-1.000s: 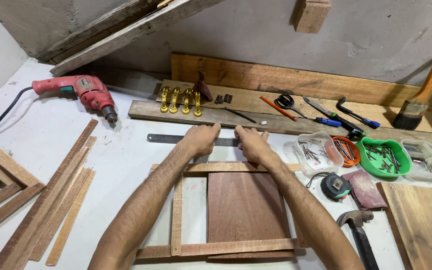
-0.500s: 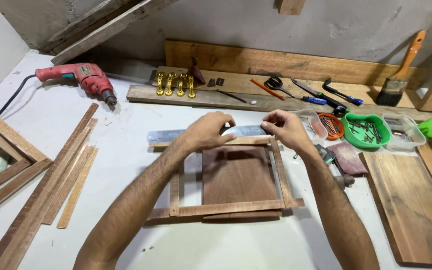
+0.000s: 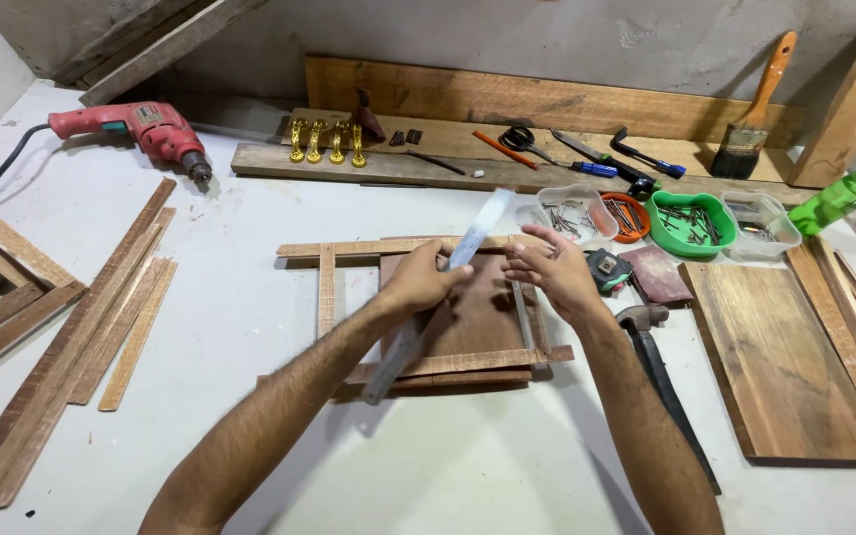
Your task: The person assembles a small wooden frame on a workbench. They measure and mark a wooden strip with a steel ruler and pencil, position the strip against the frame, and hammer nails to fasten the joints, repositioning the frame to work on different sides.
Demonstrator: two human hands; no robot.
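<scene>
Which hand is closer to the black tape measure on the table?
The right hand is closer; the tape measure lies just beside it. The left hand is farther away, gripping the metal ruler over the wooden frame.

A long metal ruler [image 3: 448, 287], pale and blurred, slants from 7 o'clock up to 1 o'clock, lifted above a wooden frame [image 3: 418, 307]. The frame, thin strips around a dark brown panel, lies flat at the bench's centre.
</scene>
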